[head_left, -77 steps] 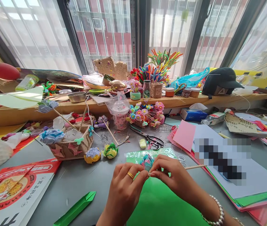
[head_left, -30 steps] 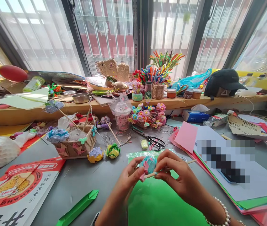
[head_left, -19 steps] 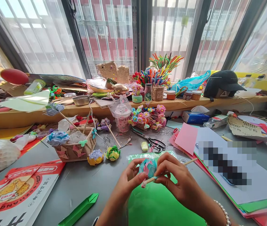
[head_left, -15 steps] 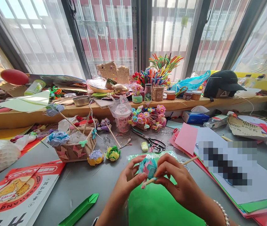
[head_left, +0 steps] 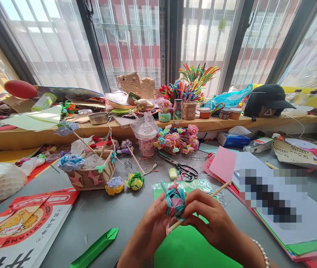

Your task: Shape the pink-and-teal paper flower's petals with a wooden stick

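Sunlit windows backed a cluttered grey craft table (head_left: 113, 212), and low over its near edge both hands met around a small teal-and-pink origami flower (head_left: 174, 200). The left hand (head_left: 150, 230) rose from the bottom of the view with the palm turned inward, its fingers curled and closed against the flower's left side. The right hand (head_left: 211, 219) came in from the lower right, wrist bent, a beaded bracelet (head_left: 261, 250) on it; its thumb and fingers were pinched shut on a thin wooden stick (head_left: 203, 203). That stick ran slantwise from below the flower up to the right, its lower end touching the flower's base. The flower itself was held clear of the table, above a green paper sheet (head_left: 186, 249) that lay under the hands.

Just beyond the flower lay a clear plastic bag (head_left: 203, 183), and past it a pair of scissors (head_left: 183, 170). To the left a yellow-green paper flower (head_left: 135, 181) rested near a woven basket (head_left: 91, 175). A folded green paper strip (head_left: 95, 248) lay near the left forearm. To the right, well apart, a stack of coloured paper (head_left: 292, 223) spread under a pink sheet (head_left: 223, 163).
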Available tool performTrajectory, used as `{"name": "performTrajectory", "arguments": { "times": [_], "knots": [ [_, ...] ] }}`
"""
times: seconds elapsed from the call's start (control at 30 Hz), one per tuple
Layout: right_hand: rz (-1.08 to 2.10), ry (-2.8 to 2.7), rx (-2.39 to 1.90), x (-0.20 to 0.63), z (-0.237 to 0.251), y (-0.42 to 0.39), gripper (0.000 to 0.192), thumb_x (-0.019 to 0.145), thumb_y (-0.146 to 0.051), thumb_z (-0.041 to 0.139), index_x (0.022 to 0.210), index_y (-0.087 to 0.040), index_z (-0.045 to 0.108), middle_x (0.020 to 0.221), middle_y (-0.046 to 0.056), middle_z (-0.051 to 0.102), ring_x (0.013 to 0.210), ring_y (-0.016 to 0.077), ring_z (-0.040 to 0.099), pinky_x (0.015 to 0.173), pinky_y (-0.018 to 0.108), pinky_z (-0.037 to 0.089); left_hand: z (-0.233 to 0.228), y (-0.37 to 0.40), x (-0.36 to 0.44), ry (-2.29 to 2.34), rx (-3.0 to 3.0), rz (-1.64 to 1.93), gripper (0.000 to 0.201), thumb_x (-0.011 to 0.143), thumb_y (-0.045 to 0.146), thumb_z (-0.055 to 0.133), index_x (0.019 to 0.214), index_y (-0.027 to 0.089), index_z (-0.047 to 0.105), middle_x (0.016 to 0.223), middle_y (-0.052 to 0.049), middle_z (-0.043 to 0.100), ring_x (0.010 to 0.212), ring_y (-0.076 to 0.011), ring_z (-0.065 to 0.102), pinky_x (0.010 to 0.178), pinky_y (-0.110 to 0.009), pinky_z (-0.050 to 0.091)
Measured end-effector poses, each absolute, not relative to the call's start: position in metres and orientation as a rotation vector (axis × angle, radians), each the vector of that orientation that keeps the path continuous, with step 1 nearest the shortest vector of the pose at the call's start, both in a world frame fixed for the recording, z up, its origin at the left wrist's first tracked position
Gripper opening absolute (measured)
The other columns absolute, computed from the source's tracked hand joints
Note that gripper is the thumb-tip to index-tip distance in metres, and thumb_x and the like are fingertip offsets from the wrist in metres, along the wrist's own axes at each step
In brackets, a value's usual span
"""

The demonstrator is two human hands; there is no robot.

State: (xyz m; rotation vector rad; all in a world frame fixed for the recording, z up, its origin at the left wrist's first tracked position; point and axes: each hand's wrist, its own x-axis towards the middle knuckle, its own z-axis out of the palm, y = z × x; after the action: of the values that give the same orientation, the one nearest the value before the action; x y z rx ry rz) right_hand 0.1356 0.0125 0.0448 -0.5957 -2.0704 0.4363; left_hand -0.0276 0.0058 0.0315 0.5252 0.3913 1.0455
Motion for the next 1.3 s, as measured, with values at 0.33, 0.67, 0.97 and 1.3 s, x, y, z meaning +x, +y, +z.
{"name": "performTrajectory", "arguments": {
  "times": [0.33,0.67,0.97,1.3],
  "knots": [
    [0.425,-2.069,-0.542,0.130,0.051,0.007,0.016,0.090,-0.020,0.046,0.078,-0.018,0.057,0.077,0.003,0.055,0.073,0.0121,0.055,0.067,0.021,0.049,0.037,-0.001,-0.017,0.368,0.325,1.076,0.026,0.062,0.031,0.074,0.083,0.016,0.072,0.068,-0.002,0.065,0.059,-0.0111,0.056,0.050,-0.017,0.044],
    [0.356,-2.098,-0.539,0.125,0.039,0.010,0.025,0.091,-0.022,0.044,0.073,-0.018,0.062,0.082,0.003,0.053,0.073,0.0109,0.058,0.066,0.020,0.051,0.042,-0.001,-0.017,0.717,0.261,1.125,0.031,0.058,0.039,0.076,0.076,0.015,0.069,0.063,0.001,0.064,0.055,-0.0103,0.056,0.048,-0.018,0.044],
    [0.195,-2.096,-0.575,0.124,0.035,0.010,0.029,0.092,-0.025,0.041,0.074,-0.019,0.062,0.078,0.003,0.056,0.069,0.0107,0.058,0.066,0.021,0.050,0.043,-0.003,-0.014,0.891,0.399,1.138,0.034,0.062,0.034,0.071,0.089,0.016,0.064,0.060,0.004,0.061,0.050,-0.0091,0.054,0.048,-0.018,0.040],
    [0.086,-2.056,-0.572,0.123,0.039,0.008,0.034,0.094,-0.023,0.037,0.071,-0.019,0.061,0.073,0.001,0.056,0.060,0.0085,0.056,0.058,0.019,0.048,0.041,-0.002,-0.017,0.863,0.423,1.107,0.031,0.064,0.036,0.069,0.087,0.016,0.066,0.050,0.005,0.057,0.046,-0.0072,0.050,0.048,-0.017,0.039]
  ]
}}
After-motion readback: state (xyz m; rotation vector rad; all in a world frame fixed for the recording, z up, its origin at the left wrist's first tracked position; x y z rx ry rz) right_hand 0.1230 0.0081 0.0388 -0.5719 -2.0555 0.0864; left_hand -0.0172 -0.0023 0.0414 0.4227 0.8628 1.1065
